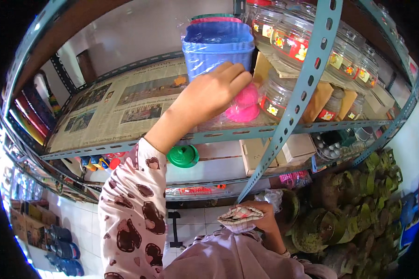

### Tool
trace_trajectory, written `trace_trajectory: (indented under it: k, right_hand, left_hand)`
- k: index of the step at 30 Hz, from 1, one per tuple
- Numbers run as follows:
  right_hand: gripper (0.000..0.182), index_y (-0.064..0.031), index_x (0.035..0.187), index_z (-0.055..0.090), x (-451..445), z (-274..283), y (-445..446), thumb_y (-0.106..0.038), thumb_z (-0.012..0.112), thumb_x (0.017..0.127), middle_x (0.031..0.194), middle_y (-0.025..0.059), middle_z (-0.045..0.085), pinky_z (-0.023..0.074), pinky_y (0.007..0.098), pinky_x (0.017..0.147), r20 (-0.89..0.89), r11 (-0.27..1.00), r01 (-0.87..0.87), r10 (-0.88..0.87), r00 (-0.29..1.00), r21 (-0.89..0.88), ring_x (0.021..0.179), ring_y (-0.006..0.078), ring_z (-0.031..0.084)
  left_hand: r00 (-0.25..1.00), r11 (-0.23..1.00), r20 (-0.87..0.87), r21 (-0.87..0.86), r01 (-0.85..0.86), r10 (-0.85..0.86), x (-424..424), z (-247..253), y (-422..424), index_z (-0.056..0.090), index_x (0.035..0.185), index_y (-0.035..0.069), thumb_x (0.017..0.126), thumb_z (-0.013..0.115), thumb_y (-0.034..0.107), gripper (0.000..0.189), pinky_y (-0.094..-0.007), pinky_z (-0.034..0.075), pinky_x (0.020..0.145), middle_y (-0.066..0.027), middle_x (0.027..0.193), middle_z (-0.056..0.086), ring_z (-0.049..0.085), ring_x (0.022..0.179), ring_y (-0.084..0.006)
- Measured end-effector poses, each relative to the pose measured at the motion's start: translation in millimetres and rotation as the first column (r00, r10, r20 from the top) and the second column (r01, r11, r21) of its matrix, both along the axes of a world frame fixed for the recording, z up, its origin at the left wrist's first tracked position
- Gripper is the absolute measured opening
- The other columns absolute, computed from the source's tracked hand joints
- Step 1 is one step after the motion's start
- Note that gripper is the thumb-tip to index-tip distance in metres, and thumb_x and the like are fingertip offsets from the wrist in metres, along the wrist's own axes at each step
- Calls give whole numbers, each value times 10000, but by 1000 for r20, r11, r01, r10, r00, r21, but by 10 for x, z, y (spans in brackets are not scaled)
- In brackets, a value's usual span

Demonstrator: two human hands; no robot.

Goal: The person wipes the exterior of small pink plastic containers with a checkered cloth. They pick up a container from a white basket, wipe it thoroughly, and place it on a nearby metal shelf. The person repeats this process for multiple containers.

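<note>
My left hand (223,85) reaches over the shelf, fingers bent down onto the top of a bright pink plastic item (244,106) in clear wrap. The fingertips are partly hidden, but they appear to pinch it. Just behind the hand stands a blue plastic bin (218,52), also in clear wrap, with pink and green rims showing at its back. Low in front of my body, my right hand (267,218) is closed around a folded checked cloth (241,216).
Newspaper (125,101) covers the shelf board. A slotted metal post (300,87) crosses the view beside glass jars (293,35). Below are a green lidded item (182,156) and cardboard boxes (262,153). Mossy dark pots (321,223) crowd the floor at right.
</note>
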State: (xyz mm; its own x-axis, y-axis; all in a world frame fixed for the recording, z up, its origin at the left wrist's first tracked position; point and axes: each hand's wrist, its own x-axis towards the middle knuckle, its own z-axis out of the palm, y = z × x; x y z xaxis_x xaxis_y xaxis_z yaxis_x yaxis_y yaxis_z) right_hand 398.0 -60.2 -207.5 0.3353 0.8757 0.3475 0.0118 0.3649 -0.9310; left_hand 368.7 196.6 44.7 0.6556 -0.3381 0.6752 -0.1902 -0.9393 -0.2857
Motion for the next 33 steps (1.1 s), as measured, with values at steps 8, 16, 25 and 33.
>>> trace_trajectory:
  k: [8,16,25,33]
  right_hand:
    - [434,66,1075,612,261,-41,-59,17,715,656,1066,140,643,486,291,840,-182,982,-66,33,983,-179,944,178,620]
    - [416,49,1074,617,371,-167,41,8,714,671,1092,132,632,465,293,866,-105,978,-121,105,989,-170,988,173,595]
    - [438,34,1087,617,260,-290,99,-9,747,671,1106,138,624,456,298,873,-130,958,-165,137,982,-234,1012,187,586]
    - [449,55,1086,608,187,-281,67,11,744,661,1110,132,620,455,288,870,-289,970,-176,123,949,-165,1004,167,577]
  left_hand:
    - [988,990,-149,-141,18,-39,89,-77,109,486,998,27,595,582,-95,432,-376,487,783,-108,1038,501,534,1004,-322]
    - [949,897,-231,-430,100,-216,119,-124,213,490,1005,46,645,743,88,443,-360,447,890,-100,1146,531,527,1081,-310]
    - [898,838,-410,-537,-96,-160,160,-173,81,430,978,79,652,811,221,520,-357,427,918,-127,1169,557,527,1102,-271]
    - [879,839,-449,-531,-117,-162,-23,-110,217,476,1025,72,632,795,307,558,-375,441,840,-134,1033,585,567,967,-310]
